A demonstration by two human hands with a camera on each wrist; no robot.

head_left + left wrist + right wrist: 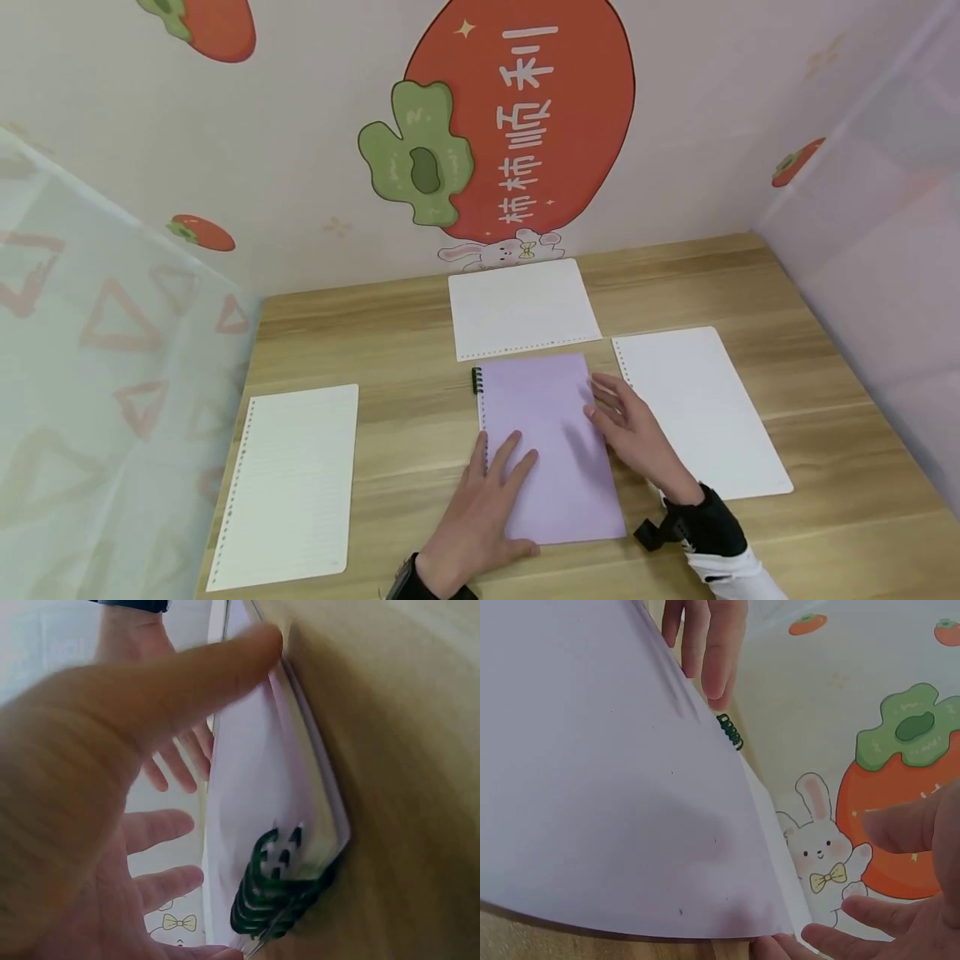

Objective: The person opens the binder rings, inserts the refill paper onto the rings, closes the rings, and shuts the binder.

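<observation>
A purple loose-leaf notebook (553, 492) lies on the table with a row of small holes down its left edge. At its far left corner sits a short dark coil (477, 380); a dark green coil (274, 900) also shows at the near left corner in the left wrist view. My left hand (480, 508) rests over the notebook's left side, fingers spread on the cover and thumb by the near edge. Along the right edge is my right hand (633, 429), its fingers loosely bent and fingertips right at the cover's edge.
One white punched sheet (288, 492), faintly lined, lies at the left. Another white sheet (521, 308) is behind the notebook, near the wall. A third sheet (705, 408) lies at the right, partly under the right forearm in the head view. Printed walls enclose the wooden table (405, 467).
</observation>
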